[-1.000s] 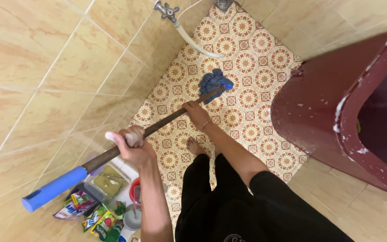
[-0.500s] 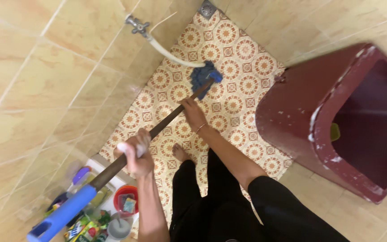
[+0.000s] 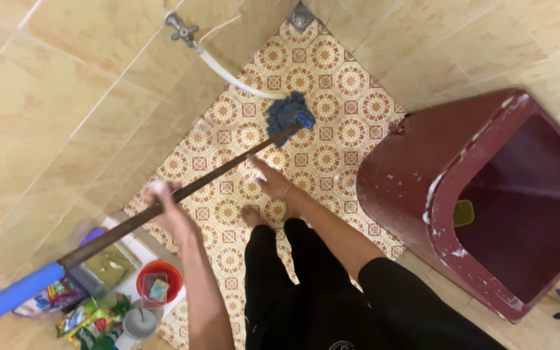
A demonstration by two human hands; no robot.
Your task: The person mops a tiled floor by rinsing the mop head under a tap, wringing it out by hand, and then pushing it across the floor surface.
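A mop with a dark wooden handle (image 3: pixel 215 174) and a blue grip end (image 3: pixel 8 299) slants across the view. Its blue mop head (image 3: pixel 290 113) rests on the patterned floor tiles (image 3: pixel 332 139), beside the end of a white hose (image 3: pixel 231 78). My left hand (image 3: pixel 165 206) is closed around the handle's upper part. My right hand (image 3: pixel 268 180) is blurred and sits just under the lower handle; its grip is unclear. My bare foot (image 3: pixel 252 214) stands on the tiles below it.
A large dark red tub (image 3: pixel 416 175) stands at the right, with a small yellow-green thing (image 3: pixel 463 212) inside. A wall tap (image 3: pixel 181 28) feeds the hose, and a floor drain (image 3: pixel 301 17) sits in the far corner. A red bowl (image 3: pixel 160 280), packets (image 3: pixel 89 317) and containers crowd the bottom left.
The view has swung, so the tub shows more of its inside. The mop head slid slightly along the floor. My right hand has dropped from on the handle to just below it.
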